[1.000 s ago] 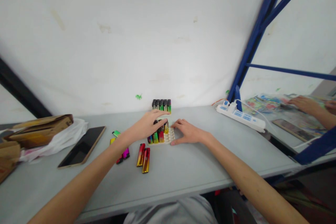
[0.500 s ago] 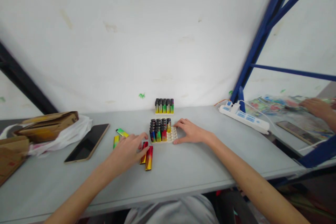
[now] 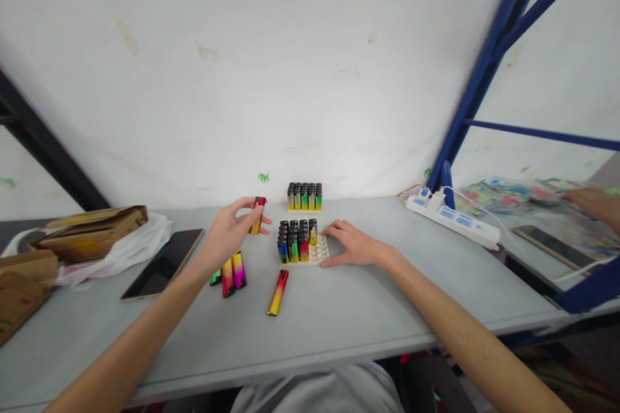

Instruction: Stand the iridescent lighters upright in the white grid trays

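My left hand [image 3: 236, 226] is raised above the table, pinching a red and yellow lighter [image 3: 258, 214] upright between thumb and fingers. To its right stands a white tray [image 3: 320, 251] with round holes. Several lighters [image 3: 293, 245] with dark tops fill its left part, and bare holes show on the right. My right hand [image 3: 351, 243] grips the tray's right end, thumb at the front corner and fingertips at the back. One red and yellow lighter [image 3: 278, 293] lies loose in front of the tray. Under my left wrist lie several more lighters [image 3: 233, 274], partly hidden.
A second tray of lighters [image 3: 305, 197] stands near the wall. At left are a smartphone [image 3: 162, 266], a white plastic bag [image 3: 145, 239] and cardboard [image 3: 90, 232]. A power strip [image 3: 453, 218] lies at right, before a blue frame [image 3: 467, 100]. Beyond it is another person's hand [image 3: 588, 200].
My left hand has lifted a red and yellow lighter from the table, up and away from me. The lighters at left, formerly covered by that hand, now show more. My right hand stays at the tray.
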Tool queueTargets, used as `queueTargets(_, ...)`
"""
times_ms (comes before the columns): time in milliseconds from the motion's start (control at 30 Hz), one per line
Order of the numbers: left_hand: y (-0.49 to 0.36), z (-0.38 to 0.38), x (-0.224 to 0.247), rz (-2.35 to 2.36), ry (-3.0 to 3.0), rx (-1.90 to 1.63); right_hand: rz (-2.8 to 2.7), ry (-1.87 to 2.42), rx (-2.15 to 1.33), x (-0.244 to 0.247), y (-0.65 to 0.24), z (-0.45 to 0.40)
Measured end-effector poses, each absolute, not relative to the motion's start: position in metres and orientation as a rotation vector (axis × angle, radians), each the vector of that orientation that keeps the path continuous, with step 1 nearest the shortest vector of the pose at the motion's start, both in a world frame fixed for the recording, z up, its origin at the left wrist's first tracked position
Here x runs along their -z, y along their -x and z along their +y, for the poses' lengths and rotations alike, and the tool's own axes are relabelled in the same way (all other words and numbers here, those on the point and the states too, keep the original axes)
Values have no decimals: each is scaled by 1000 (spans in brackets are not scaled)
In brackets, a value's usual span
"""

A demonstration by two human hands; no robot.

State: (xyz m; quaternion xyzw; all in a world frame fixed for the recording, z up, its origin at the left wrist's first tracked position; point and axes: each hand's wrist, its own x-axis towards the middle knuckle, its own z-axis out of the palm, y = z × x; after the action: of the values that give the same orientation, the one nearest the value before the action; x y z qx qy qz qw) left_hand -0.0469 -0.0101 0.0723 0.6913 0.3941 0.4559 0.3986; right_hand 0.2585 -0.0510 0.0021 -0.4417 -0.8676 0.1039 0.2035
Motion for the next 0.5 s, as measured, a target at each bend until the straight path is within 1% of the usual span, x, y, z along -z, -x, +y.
queueTargets(100,34,-12,-83,832,-1550,-1171,-2419,1242,-291,-2,-258,-51)
queueTargets(233,21,-19,-75,664,-1325,-981,-2418,1241,-287,-2,-258,-52)
queueTargets(333,19,-20,-62,668,-1253,-898,-2416,1232,-296,-3,-258,-52)
queueTargets(500,23,-16,-49,747,-1237,-913,-2419,1241,-302,-3,-259,-53)
